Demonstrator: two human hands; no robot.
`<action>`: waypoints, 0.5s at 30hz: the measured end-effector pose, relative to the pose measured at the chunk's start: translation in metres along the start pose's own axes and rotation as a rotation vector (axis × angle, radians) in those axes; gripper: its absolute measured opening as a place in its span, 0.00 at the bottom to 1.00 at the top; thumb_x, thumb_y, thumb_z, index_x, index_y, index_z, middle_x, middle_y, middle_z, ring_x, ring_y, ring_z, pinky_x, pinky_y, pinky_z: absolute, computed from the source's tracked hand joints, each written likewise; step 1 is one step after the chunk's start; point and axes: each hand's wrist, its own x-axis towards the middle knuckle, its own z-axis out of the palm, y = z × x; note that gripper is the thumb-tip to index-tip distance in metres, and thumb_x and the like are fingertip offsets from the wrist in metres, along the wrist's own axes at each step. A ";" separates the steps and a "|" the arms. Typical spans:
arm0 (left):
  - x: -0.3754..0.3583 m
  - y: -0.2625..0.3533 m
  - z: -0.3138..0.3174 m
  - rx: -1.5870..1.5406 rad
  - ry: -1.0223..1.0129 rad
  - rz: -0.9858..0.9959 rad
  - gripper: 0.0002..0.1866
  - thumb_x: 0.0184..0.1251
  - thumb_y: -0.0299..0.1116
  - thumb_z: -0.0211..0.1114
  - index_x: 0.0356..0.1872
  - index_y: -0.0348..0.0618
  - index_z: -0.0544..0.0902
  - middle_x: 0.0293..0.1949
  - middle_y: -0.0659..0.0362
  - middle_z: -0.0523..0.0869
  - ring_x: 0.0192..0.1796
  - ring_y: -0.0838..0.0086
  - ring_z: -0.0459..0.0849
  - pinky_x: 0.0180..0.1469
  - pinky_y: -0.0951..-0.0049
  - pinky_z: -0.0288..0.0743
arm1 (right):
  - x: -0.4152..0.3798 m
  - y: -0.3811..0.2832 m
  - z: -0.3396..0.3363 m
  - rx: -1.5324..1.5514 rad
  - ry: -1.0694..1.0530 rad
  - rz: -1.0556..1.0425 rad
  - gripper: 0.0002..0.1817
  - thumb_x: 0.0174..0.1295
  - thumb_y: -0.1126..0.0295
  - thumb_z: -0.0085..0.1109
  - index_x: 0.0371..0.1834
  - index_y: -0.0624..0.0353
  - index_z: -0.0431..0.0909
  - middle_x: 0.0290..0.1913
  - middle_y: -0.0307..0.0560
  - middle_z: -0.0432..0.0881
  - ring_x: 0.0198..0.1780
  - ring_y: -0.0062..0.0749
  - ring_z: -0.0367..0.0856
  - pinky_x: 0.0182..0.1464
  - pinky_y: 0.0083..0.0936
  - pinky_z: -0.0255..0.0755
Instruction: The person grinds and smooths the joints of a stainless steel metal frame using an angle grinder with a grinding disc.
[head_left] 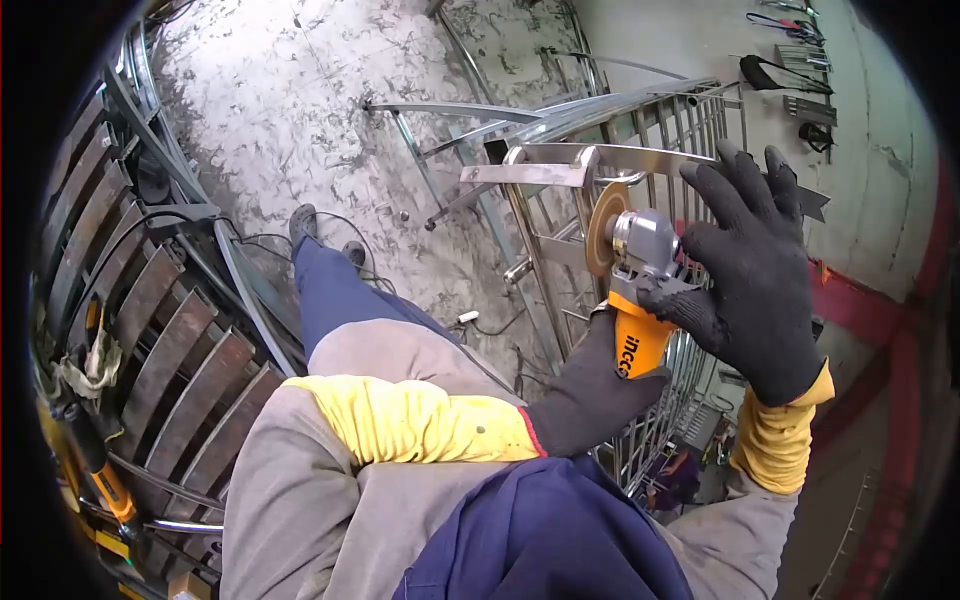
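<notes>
An orange angle grinder [642, 335] with a silver head and a brown disc [606, 228] stands in front of the metal frame, disc to the left. My left hand [590, 390], in a black glove with a yellow cuff, is wrapped round its orange body from below. My right hand [755, 270], gloved alike, is at the grinder's head. Its thumb and a bent finger close on the head, while the other fingers stretch up, spread apart. Behind the disc runs a flat curved metal strip [645, 158], joined to a short flat bar [525, 174].
A barred metal frame [640, 120] extends behind and below the grinder. Curved metal slats [180, 335] and tubes lie on the left, beside another orange-and-black tool [112, 488]. A cable [365, 245] crosses the grey floor [290, 110] near my feet. Tools [790, 75] lie at the upper right.
</notes>
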 end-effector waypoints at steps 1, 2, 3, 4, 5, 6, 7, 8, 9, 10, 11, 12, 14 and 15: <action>0.001 -0.002 0.002 0.000 0.001 -0.001 0.40 0.65 0.34 0.77 0.71 0.37 0.62 0.52 0.52 0.84 0.49 0.68 0.88 0.50 0.64 0.85 | 0.000 0.001 0.002 -0.001 0.022 -0.002 0.34 0.56 0.34 0.70 0.35 0.60 0.87 0.63 0.59 0.83 0.73 0.64 0.73 0.80 0.59 0.54; 0.003 -0.003 0.004 0.028 0.025 0.006 0.39 0.65 0.33 0.76 0.71 0.37 0.63 0.52 0.52 0.84 0.49 0.69 0.88 0.50 0.64 0.85 | 0.000 0.001 0.003 0.000 0.024 0.000 0.34 0.56 0.34 0.70 0.35 0.60 0.87 0.63 0.59 0.83 0.73 0.64 0.73 0.80 0.59 0.54; 0.004 -0.005 0.007 0.056 0.048 0.012 0.38 0.65 0.33 0.76 0.71 0.37 0.63 0.52 0.52 0.84 0.48 0.69 0.88 0.49 0.64 0.85 | 0.000 0.001 0.003 -0.013 0.009 0.015 0.33 0.56 0.35 0.71 0.34 0.60 0.87 0.63 0.59 0.83 0.74 0.63 0.73 0.80 0.59 0.53; 0.006 -0.006 0.009 0.058 0.046 0.012 0.38 0.65 0.33 0.76 0.71 0.37 0.63 0.52 0.52 0.84 0.48 0.69 0.88 0.49 0.64 0.85 | -0.001 0.001 0.004 -0.027 -0.005 0.030 0.32 0.56 0.35 0.71 0.33 0.60 0.87 0.64 0.58 0.82 0.75 0.63 0.72 0.81 0.59 0.52; 0.008 -0.008 0.010 0.040 0.068 0.018 0.38 0.65 0.33 0.76 0.71 0.37 0.63 0.51 0.52 0.84 0.48 0.69 0.88 0.49 0.64 0.84 | 0.000 0.002 0.004 -0.029 -0.003 0.034 0.32 0.56 0.35 0.71 0.33 0.60 0.87 0.64 0.58 0.82 0.75 0.63 0.72 0.81 0.59 0.52; 0.010 -0.007 0.011 0.021 0.091 0.021 0.38 0.65 0.33 0.75 0.71 0.37 0.63 0.51 0.52 0.84 0.48 0.69 0.88 0.49 0.64 0.84 | 0.000 0.001 0.004 -0.035 -0.002 0.035 0.31 0.56 0.36 0.72 0.33 0.60 0.87 0.64 0.58 0.82 0.75 0.63 0.71 0.81 0.59 0.52; 0.011 -0.007 0.012 0.021 0.089 0.018 0.38 0.65 0.33 0.75 0.71 0.37 0.63 0.51 0.52 0.84 0.48 0.69 0.88 0.49 0.64 0.84 | 0.001 0.001 0.005 -0.040 -0.001 0.033 0.31 0.56 0.37 0.72 0.32 0.60 0.86 0.64 0.58 0.82 0.76 0.62 0.70 0.81 0.58 0.51; 0.012 -0.007 0.013 0.012 0.111 0.005 0.38 0.65 0.33 0.76 0.70 0.37 0.64 0.50 0.52 0.84 0.48 0.68 0.88 0.50 0.63 0.84 | 0.003 0.001 0.006 -0.038 -0.003 0.032 0.31 0.56 0.37 0.72 0.32 0.60 0.86 0.64 0.58 0.82 0.76 0.62 0.70 0.81 0.58 0.51; 0.013 -0.005 0.014 0.002 0.134 -0.007 0.38 0.65 0.34 0.76 0.70 0.37 0.64 0.50 0.52 0.85 0.48 0.68 0.88 0.50 0.63 0.84 | 0.005 0.002 0.007 -0.055 0.043 0.038 0.30 0.55 0.38 0.73 0.33 0.60 0.86 0.65 0.57 0.82 0.76 0.62 0.70 0.81 0.58 0.52; 0.015 -0.004 0.015 -0.001 0.138 -0.008 0.38 0.65 0.34 0.76 0.70 0.37 0.64 0.50 0.52 0.85 0.48 0.68 0.88 0.50 0.63 0.84 | 0.007 0.003 0.008 -0.070 0.090 0.043 0.30 0.54 0.39 0.74 0.34 0.60 0.86 0.65 0.56 0.81 0.77 0.62 0.69 0.81 0.58 0.52; 0.016 -0.002 0.015 0.012 0.141 -0.026 0.37 0.66 0.35 0.76 0.69 0.38 0.65 0.49 0.52 0.85 0.47 0.67 0.88 0.50 0.62 0.84 | 0.009 0.005 0.009 -0.067 0.089 0.038 0.30 0.54 0.39 0.74 0.34 0.60 0.86 0.65 0.56 0.81 0.77 0.62 0.69 0.81 0.58 0.52; 0.017 -0.001 0.016 0.024 0.143 -0.045 0.36 0.66 0.36 0.76 0.69 0.38 0.65 0.48 0.52 0.85 0.47 0.67 0.88 0.50 0.62 0.84 | 0.011 0.007 0.009 -0.084 0.097 0.038 0.31 0.53 0.38 0.74 0.36 0.60 0.86 0.63 0.56 0.82 0.74 0.61 0.72 0.81 0.58 0.53; 0.020 0.000 0.018 0.049 0.170 -0.030 0.36 0.66 0.37 0.76 0.68 0.39 0.66 0.48 0.52 0.86 0.46 0.66 0.88 0.49 0.62 0.84 | 0.014 0.010 0.008 -0.100 0.103 0.035 0.33 0.52 0.37 0.74 0.38 0.61 0.85 0.62 0.56 0.82 0.71 0.60 0.74 0.80 0.58 0.53; 0.021 0.001 0.018 0.077 0.192 -0.014 0.35 0.66 0.37 0.76 0.67 0.40 0.67 0.47 0.52 0.86 0.45 0.66 0.88 0.49 0.61 0.84 | 0.014 0.012 0.008 -0.117 0.062 0.039 0.35 0.52 0.36 0.74 0.40 0.61 0.85 0.58 0.55 0.82 0.66 0.58 0.77 0.77 0.57 0.58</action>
